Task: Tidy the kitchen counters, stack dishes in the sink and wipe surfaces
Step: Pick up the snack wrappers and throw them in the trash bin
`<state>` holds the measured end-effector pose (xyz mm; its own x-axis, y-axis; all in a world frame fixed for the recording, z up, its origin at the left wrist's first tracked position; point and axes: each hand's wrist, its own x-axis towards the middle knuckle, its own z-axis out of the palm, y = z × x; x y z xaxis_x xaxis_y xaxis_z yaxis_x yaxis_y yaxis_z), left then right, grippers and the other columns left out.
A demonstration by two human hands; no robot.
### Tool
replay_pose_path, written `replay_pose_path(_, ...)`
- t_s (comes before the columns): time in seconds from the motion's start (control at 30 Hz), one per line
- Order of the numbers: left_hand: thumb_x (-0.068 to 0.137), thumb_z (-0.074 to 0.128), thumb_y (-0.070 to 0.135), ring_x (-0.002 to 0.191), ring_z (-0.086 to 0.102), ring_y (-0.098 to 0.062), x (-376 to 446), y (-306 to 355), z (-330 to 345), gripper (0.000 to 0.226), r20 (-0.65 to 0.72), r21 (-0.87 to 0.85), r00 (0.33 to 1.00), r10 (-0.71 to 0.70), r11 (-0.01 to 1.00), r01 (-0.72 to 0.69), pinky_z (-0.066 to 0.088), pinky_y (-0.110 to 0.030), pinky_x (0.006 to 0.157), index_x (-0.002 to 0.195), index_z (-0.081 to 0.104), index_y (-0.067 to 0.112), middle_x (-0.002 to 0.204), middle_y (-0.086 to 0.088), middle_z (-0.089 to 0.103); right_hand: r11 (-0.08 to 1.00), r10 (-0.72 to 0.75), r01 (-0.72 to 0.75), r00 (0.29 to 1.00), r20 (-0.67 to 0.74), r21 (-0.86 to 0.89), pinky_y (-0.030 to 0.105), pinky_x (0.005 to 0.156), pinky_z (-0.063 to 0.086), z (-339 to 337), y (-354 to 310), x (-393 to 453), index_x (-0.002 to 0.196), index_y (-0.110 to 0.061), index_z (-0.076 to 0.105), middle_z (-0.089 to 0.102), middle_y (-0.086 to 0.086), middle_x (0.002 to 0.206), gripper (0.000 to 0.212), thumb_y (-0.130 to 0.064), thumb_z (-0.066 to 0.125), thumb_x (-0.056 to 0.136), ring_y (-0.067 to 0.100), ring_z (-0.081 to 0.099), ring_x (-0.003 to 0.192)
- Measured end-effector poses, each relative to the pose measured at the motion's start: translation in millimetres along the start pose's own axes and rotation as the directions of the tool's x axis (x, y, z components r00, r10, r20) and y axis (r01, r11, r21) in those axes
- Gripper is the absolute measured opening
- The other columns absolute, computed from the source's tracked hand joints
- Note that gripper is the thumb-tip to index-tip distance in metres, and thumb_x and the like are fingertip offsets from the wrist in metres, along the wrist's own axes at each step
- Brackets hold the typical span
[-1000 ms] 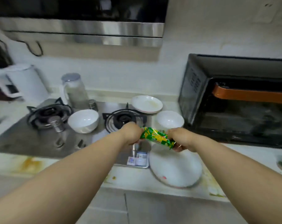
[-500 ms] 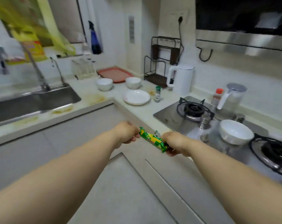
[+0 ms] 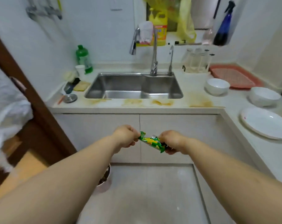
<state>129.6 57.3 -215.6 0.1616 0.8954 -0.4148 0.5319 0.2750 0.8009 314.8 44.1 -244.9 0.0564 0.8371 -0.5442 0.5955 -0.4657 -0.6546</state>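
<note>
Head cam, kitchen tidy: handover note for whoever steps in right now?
Left hand and right hand: both closed on the ends of a green wrapper, held in the air in front of the cabinet.
Sink: looks empty, nothing stacked.
Dishes on the counter to the right: two bowls, one plate.
Brown stains along the counter edge in front of the sink.
Done: wrapper picked up.
Left: bin the wrapper, move dishes to the sink, wipe.
</note>
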Motion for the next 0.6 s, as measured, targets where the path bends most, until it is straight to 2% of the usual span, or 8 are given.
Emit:
replay_pose_path(0.13, 0.093, 0.057, 0.014, 0.059, 0.05, -0.012, 29.9, -38.5, -53.5, 0.005, -0.137, -0.06, 0.984, -0.117, 0.992, 0.11, 0.039, -0.02, 0.053, 0.091, 0.056, 0.01, 0.075, -0.004, 0.058, 0.993, -0.081, 0.091, 0.989, 0.124, -0.078, 0.026, 0.053, 0.045, 37.4, -54.9, 63.1, 0.094, -0.006, 0.057, 0.056, 0.013, 0.081, 0.019, -0.012, 0.039, 0.095, 0.017, 0.05, 0.055)
replay_pose_path(0.23, 0.092, 0.058, 0.011, 0.052, 0.05, -0.011, 41.1, -78.5, -87.6, 0.012, -0.192, -0.107, 0.955, -0.227, 0.972, 0.209, 0.04, -0.016, 0.044, 0.08, 0.055, 0.012, 0.069, -0.004, 0.057, 0.984, -0.084, 0.12, 0.964, 0.251, -0.131, 0.027, 0.052, 0.045, 81.0, -84.0, 93.2, 0.096, -0.005, 0.056, 0.054, 0.012, 0.077, 0.017, -0.01, 0.039, 0.095, 0.017, 0.049, 0.053)
replay_pose_path(0.3, 0.092, 0.058, 0.009, 0.043, 0.049, -0.009, 53.5, -108.3, -115.2, 0.015, -0.24, -0.151, 0.927, -0.288, 0.955, 0.257, 0.039, -0.014, 0.038, 0.078, 0.054, 0.012, 0.068, -0.007, 0.057, 0.975, -0.106, 0.162, 0.942, 0.32, -0.154, 0.027, 0.052, 0.044, 114.1, -107.1, 115.2, 0.099, -0.004, 0.057, 0.054, 0.014, 0.081, 0.017, -0.009, 0.041, 0.095, 0.017, 0.049, 0.052)
replay_pose_path(0.4, 0.092, 0.057, 0.011, 0.047, 0.051, -0.01, 77.6, -148.3, -150.7, 0.002, -0.249, -0.217, 0.894, -0.372, 0.921, 0.323, 0.037, -0.012, 0.034, 0.091, 0.056, 0.009, 0.082, -0.011, 0.062, 0.98, -0.124, 0.166, 0.942, 0.312, -0.113, 0.026, 0.051, 0.044, 156.4, -132.4, 145.2, 0.106, -0.011, 0.052, 0.056, 0.014, 0.088, 0.012, -0.011, 0.049, 0.094, 0.017, 0.049, 0.055)
replay_pose_path(0.5, 0.093, 0.056, 0.011, 0.043, 0.051, -0.008, 105.0, -185.5, -174.2, 0.015, -0.204, -0.22, 0.891, -0.406, 0.906, 0.362, 0.037, -0.012, 0.035, 0.078, 0.054, 0.012, 0.076, -0.009, 0.06, 0.991, -0.11, 0.124, 0.967, 0.23, -0.046, 0.026, 0.047, 0.042, 192.7, -140.4, 178.5, 0.101, -0.013, 0.046, 0.053, 0.01, 0.076, 0.014, -0.01, 0.055, 0.091, 0.019, 0.047, 0.054)
replay_pose_path(0.6, 0.095, 0.053, 0.008, 0.04, 0.052, -0.006, 145.0, -227.0, -200.1, 0.027, -0.142, -0.215, 0.889, -0.435, 0.891, 0.401, 0.036, -0.011, 0.032, 0.068, 0.05, 0.012, 0.065, -0.007, 0.053, 0.999, -0.038, 0.036, 0.977, 0.21, 0.014, 0.027, 0.047, 0.038, 237.0, -146.9, 221.3, 0.091, -0.012, 0.046, 0.05, 0.011, 0.069, 0.011, -0.006, 0.055, 0.089, 0.02, 0.044, 0.052)
